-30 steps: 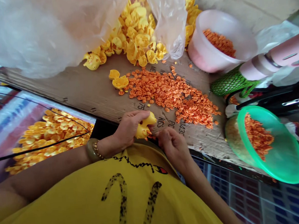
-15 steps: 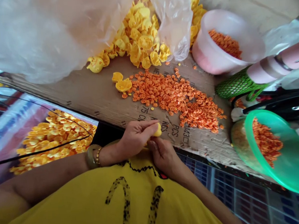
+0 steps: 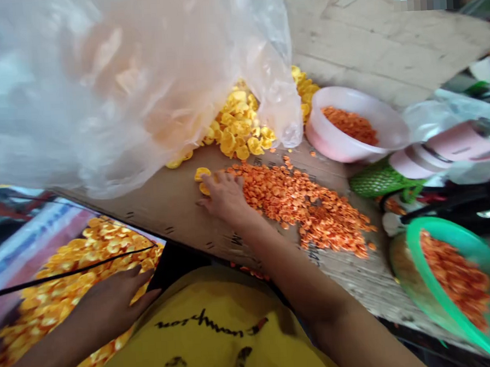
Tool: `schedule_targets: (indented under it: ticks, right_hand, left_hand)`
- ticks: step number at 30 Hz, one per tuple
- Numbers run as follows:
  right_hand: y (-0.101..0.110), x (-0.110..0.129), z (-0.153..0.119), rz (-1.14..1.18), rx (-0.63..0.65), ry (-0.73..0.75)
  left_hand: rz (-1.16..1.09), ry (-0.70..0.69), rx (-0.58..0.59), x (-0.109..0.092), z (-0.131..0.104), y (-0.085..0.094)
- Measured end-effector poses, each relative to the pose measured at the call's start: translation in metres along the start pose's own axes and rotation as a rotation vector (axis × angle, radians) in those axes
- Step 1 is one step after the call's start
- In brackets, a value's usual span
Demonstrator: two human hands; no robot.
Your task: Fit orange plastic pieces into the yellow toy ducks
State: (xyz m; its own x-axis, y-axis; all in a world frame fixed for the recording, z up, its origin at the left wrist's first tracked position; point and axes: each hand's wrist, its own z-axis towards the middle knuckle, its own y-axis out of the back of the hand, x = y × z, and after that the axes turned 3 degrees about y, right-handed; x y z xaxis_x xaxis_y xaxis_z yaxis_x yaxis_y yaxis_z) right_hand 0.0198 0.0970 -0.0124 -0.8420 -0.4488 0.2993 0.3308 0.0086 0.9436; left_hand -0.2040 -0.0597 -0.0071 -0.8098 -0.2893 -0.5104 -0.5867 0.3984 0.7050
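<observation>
My right hand [image 3: 227,198] reaches over the cardboard-covered table with its fingers spread, touching or just above loose yellow shell pieces [image 3: 202,173] at the left end of a pile of small orange pieces [image 3: 299,202]. Nothing shows in its grip. Down at the lower left, my left hand [image 3: 111,297] hangs over a bag full of yellow cup-shaped pieces [image 3: 66,264], its thumb apart from the fingers and no piece visible in it. Behind them, more yellow shells [image 3: 237,121] spill out of a big clear plastic bag [image 3: 121,91].
A pink-white bowl [image 3: 320,133] and a tilted green bowl [image 3: 414,237] hold orange pieces at the right. Between them lies a pink bottle [image 3: 452,148] in a green net. A black cord [image 3: 69,272] crosses the lower-left bag.
My hands have parted from the yellow piece held between them at my chest. The right moved forward to the loose shells, the left down over the bag. The view has shifted.
</observation>
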Motion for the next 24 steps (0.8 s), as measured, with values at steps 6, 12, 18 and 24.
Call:
schedule_targets:
  ticks: [6,12,18,24]
  right_hand:
    - [0.000,-0.003,-0.021,0.439,-0.260,-0.221]
    - [0.032,0.004,-0.095,1.146,-0.074,-0.222]
    - [0.045,-0.071,-0.070,0.349,-0.379,-0.247]
    - [0.030,-0.103,-0.018,0.037,0.073,-0.437]
  left_hand:
    - [-0.652,0.041,-0.096,-0.060,0.033,-0.018]
    - [-1.471,-0.031,0.116,-0.147,0.065,-0.033]
    - [-1.531,0.127,-0.148,-0.151,0.082,-0.041]
    - [-1.382,0.162,-0.127,-0.142,0.099,-0.042]
